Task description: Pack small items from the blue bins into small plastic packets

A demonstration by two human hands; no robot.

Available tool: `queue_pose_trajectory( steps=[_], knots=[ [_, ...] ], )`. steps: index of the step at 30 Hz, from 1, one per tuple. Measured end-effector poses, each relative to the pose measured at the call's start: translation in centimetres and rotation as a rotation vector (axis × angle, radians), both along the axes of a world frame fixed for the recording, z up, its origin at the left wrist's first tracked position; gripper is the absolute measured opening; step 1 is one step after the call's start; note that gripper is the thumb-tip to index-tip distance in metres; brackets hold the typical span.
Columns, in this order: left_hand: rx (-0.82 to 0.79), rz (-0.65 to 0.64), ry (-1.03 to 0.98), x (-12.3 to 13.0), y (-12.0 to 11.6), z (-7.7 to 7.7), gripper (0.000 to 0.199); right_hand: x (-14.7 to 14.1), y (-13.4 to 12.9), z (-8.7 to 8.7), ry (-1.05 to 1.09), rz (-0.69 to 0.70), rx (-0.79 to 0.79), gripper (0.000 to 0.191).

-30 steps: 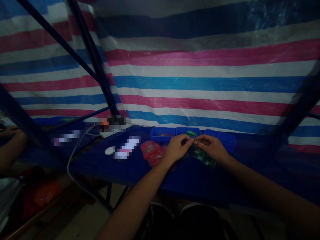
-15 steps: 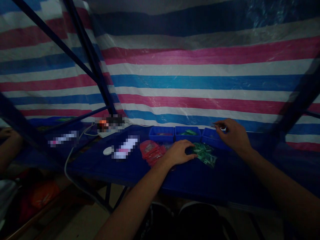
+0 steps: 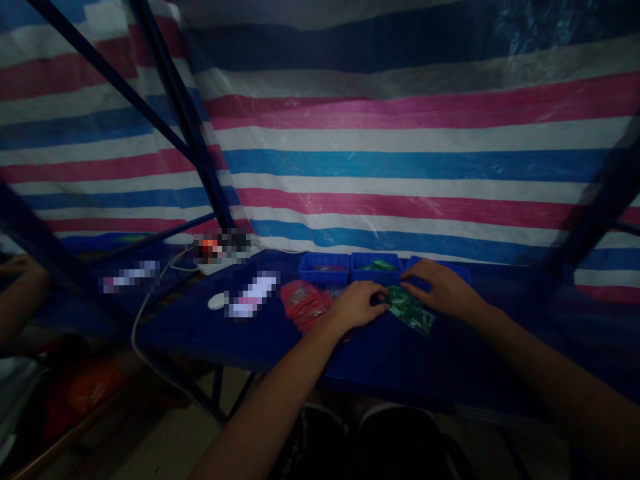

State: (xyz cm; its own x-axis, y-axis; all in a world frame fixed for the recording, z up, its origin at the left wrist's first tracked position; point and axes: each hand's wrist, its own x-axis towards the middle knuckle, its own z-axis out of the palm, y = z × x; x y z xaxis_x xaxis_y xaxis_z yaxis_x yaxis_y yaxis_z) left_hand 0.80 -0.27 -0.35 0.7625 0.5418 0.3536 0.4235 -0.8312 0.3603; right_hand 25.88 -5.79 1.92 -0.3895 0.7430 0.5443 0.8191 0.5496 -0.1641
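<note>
Green packets (image 3: pixel 411 311) lie in a loose pile on the blue table (image 3: pixel 400 363). At the pile's left edge is my left hand (image 3: pixel 361 305), its thumb and fingers curled toward each other; whether it pinches a packet is too dark to tell. My right hand (image 3: pixel 437 285) hovers at the pile's upper right, fingertips close to the packets, thumb and fingers slightly apart. Red packets (image 3: pixel 304 303) are heaped left of my left hand. Behind stand three blue trays: the left one (image 3: pixel 324 276), the middle one with green pieces (image 3: pixel 377 275), and the right one (image 3: pixel 457 269), partly hidden by my right hand.
A round white object (image 3: pixel 218 301) and a pixelated bright item (image 3: pixel 253 294) lie left of the red packets. Farther back is a power strip (image 3: pixel 223 262) with cables. Blue metal posts frame the table, and another person's arm (image 3: pixel 23 293) shows at the far left.
My right hand has come down and left from above the right tray to the green packets. The fingers of my left hand have drawn a little closer together.
</note>
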Motion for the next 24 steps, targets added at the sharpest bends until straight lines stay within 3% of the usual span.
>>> queue_pose_trajectory(
  steps=[3, 11, 15, 17, 19, 24],
  knots=[
    [-0.003, 0.003, -0.018, 0.0, 0.0, 0.1, 0.027, -1.3, -0.1, -0.6, -0.068, 0.127, -0.127, 0.026],
    [0.061, 0.02, -0.13, -0.1, -0.5, 0.7, 0.029, -2.3, 0.1, -1.4, -0.143, 0.034, -0.088, 0.026],
    [0.06, 0.01, -0.194, -0.1, -0.9, 1.0, 0.044, -3.1, -0.6, -0.8, 0.07, 0.017, 0.025, 0.024],
    [0.041, 0.022, -0.169, -0.1, -0.9, 1.1, 0.036, -3.5, -0.8, -0.6, 0.214, 0.019, 0.05, 0.022],
    [0.008, 0.034, -0.125, -0.2, -0.8, 1.2, 0.025, -3.7, -0.9, -0.7, 0.339, 0.031, 0.025, 0.021],
    [0.004, 0.052, -0.161, -0.2, -1.0, 1.6, 0.021, -3.6, -0.3, -1.7, 0.539, 0.041, -0.17, 0.033]
  ],
)
